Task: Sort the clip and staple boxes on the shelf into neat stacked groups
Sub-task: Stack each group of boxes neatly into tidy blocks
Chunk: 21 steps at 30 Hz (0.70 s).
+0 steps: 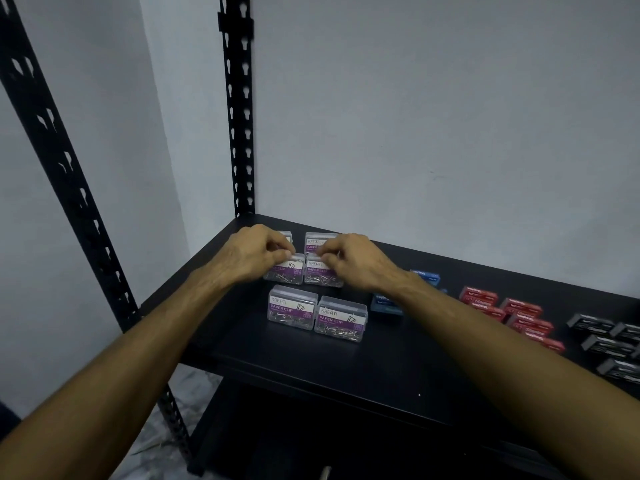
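Black shelf point(311, 368): a matt board carrying all the boxes, with perforated black uprights point(239, 116) rising at its 11 o'clock corner against a pale wall.
Clear paper clip boxes: 6 show, in 3 rows of 2, at 10 o'clock on the board.
Back row: back left box point(286, 235) is mostly hidden behind the left hand; back right box point(317, 241) shows its purple label.
Middle row: middle left box point(284, 272) and middle right box point(322, 274) stand side by side, touching or nearly so.
Front row: front left box point(292, 307) and front right box point(341, 319) sit at 6 o'clock of the middle row, the right one set slightly nearer the shelf edge.
Left hand point(254, 252): fingers curled, thumb and fingertips pinching the top edge of the middle left box.
Right hand point(356, 261): fingers curled, pinching the top edge of the middle right box.
Blue boxes point(386, 303): at 3 o'clock of the clip boxes, partly hidden by the right forearm; another blue one point(427, 276) lies behind the wrist.
Red staple boxes point(512, 311): several in a loose cluster further toward 3 o'clock, apart from the blue ones.
Dark grey boxes point(607, 341): about 5 at the far 3 o'clock edge, cut off by the frame.
Stacking: whether any clip box sits on another, I cannot tell.
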Each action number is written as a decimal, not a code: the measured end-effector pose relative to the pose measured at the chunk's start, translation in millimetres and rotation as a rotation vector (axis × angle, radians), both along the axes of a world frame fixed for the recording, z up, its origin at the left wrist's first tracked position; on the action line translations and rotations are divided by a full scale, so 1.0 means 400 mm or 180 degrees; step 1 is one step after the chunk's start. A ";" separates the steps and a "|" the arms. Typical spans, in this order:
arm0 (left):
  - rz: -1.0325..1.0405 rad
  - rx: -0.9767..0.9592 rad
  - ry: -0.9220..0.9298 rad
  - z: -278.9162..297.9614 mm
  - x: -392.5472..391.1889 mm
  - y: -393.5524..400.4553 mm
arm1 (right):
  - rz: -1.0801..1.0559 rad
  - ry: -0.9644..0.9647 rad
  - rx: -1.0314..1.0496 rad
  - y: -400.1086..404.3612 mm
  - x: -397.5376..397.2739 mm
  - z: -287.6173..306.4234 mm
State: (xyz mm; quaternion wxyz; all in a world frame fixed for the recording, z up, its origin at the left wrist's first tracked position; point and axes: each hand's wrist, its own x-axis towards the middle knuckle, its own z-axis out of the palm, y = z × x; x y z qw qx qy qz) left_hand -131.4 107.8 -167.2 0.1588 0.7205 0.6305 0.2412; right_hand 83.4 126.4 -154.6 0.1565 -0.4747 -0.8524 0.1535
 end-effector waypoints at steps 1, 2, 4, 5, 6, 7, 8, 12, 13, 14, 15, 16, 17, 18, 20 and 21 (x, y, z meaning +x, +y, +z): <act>-0.0026 -0.0007 0.0007 0.001 0.004 -0.002 | -0.0002 0.0008 0.0003 -0.006 0.006 0.002; -0.0056 -0.0011 0.0008 0.002 0.007 -0.005 | -0.0011 0.0015 -0.0008 -0.012 0.011 0.005; -0.0149 -0.0008 0.0007 0.007 0.015 -0.012 | -0.0018 0.0007 -0.0063 -0.025 0.024 0.011; -0.0218 -0.0019 0.0008 0.009 0.020 -0.017 | -0.0013 -0.0005 -0.0090 -0.032 0.030 0.013; -0.0293 -0.0040 0.0000 0.011 0.024 -0.022 | -0.0005 -0.0021 -0.0108 -0.040 0.037 0.015; -0.0358 -0.0063 -0.0023 0.012 0.028 -0.027 | 0.0004 -0.0037 -0.0110 -0.047 0.044 0.016; -0.0405 -0.0086 -0.0055 0.013 0.031 -0.032 | 0.0008 -0.0054 -0.0101 -0.054 0.050 0.016; -0.0536 -0.0167 -0.0179 0.020 0.038 -0.052 | 0.0001 -0.0120 -0.0098 -0.081 0.068 0.017; -0.0569 -0.0198 -0.0194 0.021 0.039 -0.057 | 0.0012 -0.0153 -0.0093 -0.087 0.071 0.017; -0.0594 -0.0229 -0.0200 0.022 0.040 -0.060 | 0.0026 -0.0187 -0.0087 -0.092 0.072 0.018; -0.0608 -0.0256 -0.0204 0.024 0.041 -0.063 | 0.0041 -0.0210 -0.0076 -0.098 0.074 0.019; -0.0608 -0.0277 -0.0204 0.025 0.040 -0.065 | 0.0053 -0.0222 -0.0062 -0.104 0.075 0.020; -0.0602 -0.0293 -0.0202 0.028 0.039 -0.067 | 0.0058 -0.0232 -0.0043 -0.109 0.075 0.022; -0.0589 -0.0308 -0.0189 0.029 0.039 -0.069 | 0.0060 -0.0246 -0.0022 -0.114 0.075 0.024; -0.0569 -0.0338 -0.0179 0.031 0.041 -0.072 | 0.0060 -0.0297 0.0005 -0.121 0.075 0.026; -0.0587 -0.0356 -0.0180 0.030 0.042 -0.075 | 0.0060 -0.0324 0.0030 -0.125 0.076 0.027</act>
